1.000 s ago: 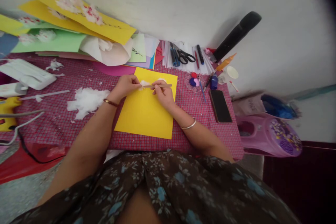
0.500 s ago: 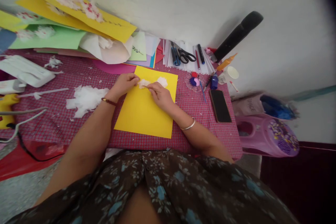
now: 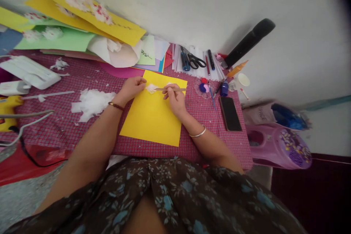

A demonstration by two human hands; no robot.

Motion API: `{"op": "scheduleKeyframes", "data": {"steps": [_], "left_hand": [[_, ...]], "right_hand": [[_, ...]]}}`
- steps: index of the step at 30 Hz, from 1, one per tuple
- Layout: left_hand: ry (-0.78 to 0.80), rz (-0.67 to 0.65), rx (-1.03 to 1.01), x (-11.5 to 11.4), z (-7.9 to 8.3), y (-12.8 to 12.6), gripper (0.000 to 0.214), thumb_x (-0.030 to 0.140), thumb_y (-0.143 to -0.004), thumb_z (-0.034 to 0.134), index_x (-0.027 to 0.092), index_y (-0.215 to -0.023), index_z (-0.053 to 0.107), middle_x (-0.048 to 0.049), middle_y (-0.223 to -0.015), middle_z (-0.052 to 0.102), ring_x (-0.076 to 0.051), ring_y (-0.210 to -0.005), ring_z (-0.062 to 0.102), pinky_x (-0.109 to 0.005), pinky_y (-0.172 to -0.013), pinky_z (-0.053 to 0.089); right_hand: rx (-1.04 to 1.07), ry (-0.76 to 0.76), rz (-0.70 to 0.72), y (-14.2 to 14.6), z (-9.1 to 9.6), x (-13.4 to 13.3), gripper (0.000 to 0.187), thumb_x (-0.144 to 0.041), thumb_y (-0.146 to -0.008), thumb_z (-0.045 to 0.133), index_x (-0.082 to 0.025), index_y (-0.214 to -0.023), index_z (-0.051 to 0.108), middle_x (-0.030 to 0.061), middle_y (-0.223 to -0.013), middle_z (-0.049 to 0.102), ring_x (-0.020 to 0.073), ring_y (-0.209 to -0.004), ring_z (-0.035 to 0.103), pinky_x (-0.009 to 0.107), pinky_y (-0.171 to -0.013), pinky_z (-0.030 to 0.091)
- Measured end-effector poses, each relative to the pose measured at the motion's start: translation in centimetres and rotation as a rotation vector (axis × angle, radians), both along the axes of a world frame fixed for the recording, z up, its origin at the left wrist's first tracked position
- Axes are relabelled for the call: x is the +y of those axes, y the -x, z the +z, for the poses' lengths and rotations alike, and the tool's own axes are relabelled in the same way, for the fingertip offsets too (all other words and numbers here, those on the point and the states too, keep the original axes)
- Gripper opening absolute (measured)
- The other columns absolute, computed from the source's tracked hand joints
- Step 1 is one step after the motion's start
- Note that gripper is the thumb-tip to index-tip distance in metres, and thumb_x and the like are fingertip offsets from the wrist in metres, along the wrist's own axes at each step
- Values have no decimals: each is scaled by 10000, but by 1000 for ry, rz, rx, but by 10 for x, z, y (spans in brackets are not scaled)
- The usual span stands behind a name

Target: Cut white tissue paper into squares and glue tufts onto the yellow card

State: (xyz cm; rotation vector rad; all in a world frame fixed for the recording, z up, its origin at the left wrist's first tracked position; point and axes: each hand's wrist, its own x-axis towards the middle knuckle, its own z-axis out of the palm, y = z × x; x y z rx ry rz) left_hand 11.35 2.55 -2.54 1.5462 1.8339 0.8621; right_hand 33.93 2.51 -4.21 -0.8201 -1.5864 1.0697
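A yellow sheet of paper (image 3: 153, 120) lies in front of me with a white tissue tuft (image 3: 151, 88) near its top left. My right hand (image 3: 176, 99) is closed on a thin light-brown stick (image 3: 179, 89), held nearly level, its left end touching the tuft. Behind the right fingers a second white tissue tuft (image 3: 169, 84) is mostly covered. At the sheet's upper left edge is my left hand (image 3: 135, 87), its fingers curled together beside the first tuft. Whatever the left fingertips may hold is too small to make out.
Loose white tissue (image 3: 91, 104) is piled on the left of the checked cloth (image 3: 65, 124). A yellow glue gun (image 3: 9, 113) lies at far left. Scissors (image 3: 196, 61) and pens lie at the back; a phone (image 3: 230, 113) lies right. Decorated yellow sheets (image 3: 128, 31) lean on the wall.
My right hand has moved slightly right and down, turning so the stick shows along its length. The left fingertips have come a little away from the tuft. The whole view has shifted slightly.
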Motion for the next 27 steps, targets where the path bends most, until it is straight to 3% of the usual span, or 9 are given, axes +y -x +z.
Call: {"op": "scheduleKeyframes", "data": {"steps": [4, 7, 11, 14, 15, 17, 20, 24, 27], "left_hand": [[-2, 29, -102, 4, 2, -2, 270, 233, -746, 599, 163, -984, 709, 10, -661, 585, -146, -597, 478, -255, -538, 335], [-72, 75, -248, -6, 24, -7, 226, 228, -771, 605, 166, -978, 674, 0, -707, 608, -137, -596, 506, -258, -558, 387], [-277, 161, -238, -54, 67, -14, 137, 299, -799, 654, 195, -759, 575, 1, -707, 581, -139, -634, 499, -282, -609, 412], [-185, 39, -59, -105, 78, -4, 330, 404, -856, 626, 212, -624, 490, 10, -618, 500, -148, -616, 462, -305, -612, 392], [-145, 13, 21, -123, 75, 6, 398, 438, -882, 589, 218, -582, 450, 11, -585, 461, -151, -601, 445, -313, -611, 383], [-123, 113, 155, -155, 64, 37, 376, 455, -915, 528, 218, -623, 510, -3, -619, 516, -169, -631, 487, -326, -651, 411], [-135, 355, 254, -186, 41, 93, 244, 408, -850, 588, 207, -960, 671, -71, -940, 720, -233, -839, 647, -354, -783, 497], [-58, 338, 343, -195, 18, 133, 553, 350, -779, 626, 186, -1308, 611, -142, -1227, 726, -314, -1095, 671, -442, -977, 508], [-72, 380, 352, -189, 10, 132, 558, 336, -776, 630, 185, -1312, 596, -142, -1212, 726, -315, -1089, 675, -449, -1005, 506]], "right_hand": [[198, 286, -67, 3, -5, 11, 417, -660, -949, 572, -244, -946, 602, -26, -737, 682, 103, -533, 619, 229, -538, 524], [240, 367, -59, 3, -5, 15, 401, -634, -923, 619, -234, -914, 595, -32, -688, 674, 98, -494, 603, 218, -503, 509], [250, 386, -65, 0, -5, 13, 378, -600, -910, 648, -229, -873, 589, -33, -641, 671, 102, -487, 608, 214, -498, 513], [260, 391, -61, 0, -7, 13, 375, -588, -890, 675, -226, -840, 591, -29, -621, 669, 102, -485, 615, 210, -487, 506], [262, 386, -59, 1, -7, 12, 374, -586, -884, 683, -226, -835, 595, -28, -618, 668, 103, -484, 616, 210, -483, 504], [264, 367, -56, 2, -6, 11, 374, -584, -878, 695, -223, -837, 608, -24, -620, 671, 105, -486, 619, 211, -477, 502], [262, 350, -67, 3, -5, 9, 376, -586, -877, 700, -221, -833, 622, -19, -619, 679, 104, -479, 611, 211, -473, 498], [256, 350, -99, 4, -3, 8, 374, -584, -879, 696, -223, -816, 620, -27, -602, 672, 99, -462, 595, 211, -471, 488], [248, 344, -108, 3, -2, 8, 375, -586, -876, 693, -223, -820, 621, -26, -602, 668, 101, -466, 598, 214, -472, 488]]}}
